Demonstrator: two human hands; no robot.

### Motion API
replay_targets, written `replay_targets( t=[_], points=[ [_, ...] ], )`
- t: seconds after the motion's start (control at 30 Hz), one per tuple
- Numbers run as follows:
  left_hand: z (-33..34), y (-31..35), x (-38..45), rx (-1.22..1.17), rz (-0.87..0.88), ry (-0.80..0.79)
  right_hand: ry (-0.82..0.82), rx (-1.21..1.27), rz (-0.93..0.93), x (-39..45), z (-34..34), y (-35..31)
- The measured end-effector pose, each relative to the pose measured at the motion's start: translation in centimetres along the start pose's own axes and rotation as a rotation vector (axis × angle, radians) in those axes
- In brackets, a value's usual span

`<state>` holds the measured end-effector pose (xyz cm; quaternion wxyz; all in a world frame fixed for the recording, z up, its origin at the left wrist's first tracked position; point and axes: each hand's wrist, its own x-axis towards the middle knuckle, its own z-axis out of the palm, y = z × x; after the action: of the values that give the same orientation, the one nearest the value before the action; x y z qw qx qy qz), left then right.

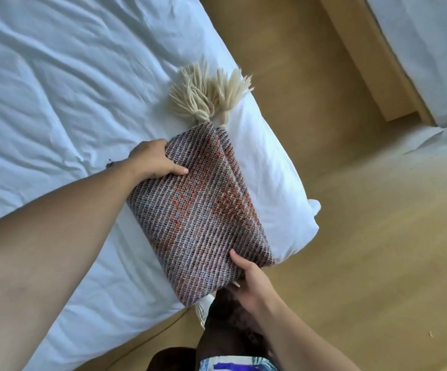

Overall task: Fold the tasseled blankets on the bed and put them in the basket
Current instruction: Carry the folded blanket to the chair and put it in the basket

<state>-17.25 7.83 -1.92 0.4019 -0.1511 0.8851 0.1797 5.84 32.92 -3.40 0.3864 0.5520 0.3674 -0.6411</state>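
Gripping folded blanket [201, 210] at bed [56, 76] edge: left hand [154, 159], right hand [251, 282], fingers apparently tucked beneath

A light wooden plank floor [350, 210] filled three o'clock; a second white-sheeted mattress [425, 49] sat at one o'clock.

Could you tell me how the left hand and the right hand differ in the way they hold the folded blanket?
The left hand grips the folded blanket on the side nearer the cream tassels; the right hand grips the end opposite them. The left hand lies over the white sheet, the right hand past the bed's edge. Both have the thumb on top.
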Motion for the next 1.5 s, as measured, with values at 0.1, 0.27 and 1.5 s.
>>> replay_targets(
  t=[0.1, 0.27, 1.5],
  points=[
    [-0.2, -0.4, -2.3, -0.088, 0.014, 0.015, -0.001, 0.011, -0.05, -0.4, -0.3, 0.0],
    [-0.5, -2.4, -9.3, -0.292, 0.012, 0.047, -0.015, 0.029, -0.297, -4.6, -2.1, -2.6],
    [17.0, 67.8, -45.2, -0.656, 0.805, -0.638, 0.295, 0.684, -1.29, -45.3, -62.6, -15.3]
  ],
)
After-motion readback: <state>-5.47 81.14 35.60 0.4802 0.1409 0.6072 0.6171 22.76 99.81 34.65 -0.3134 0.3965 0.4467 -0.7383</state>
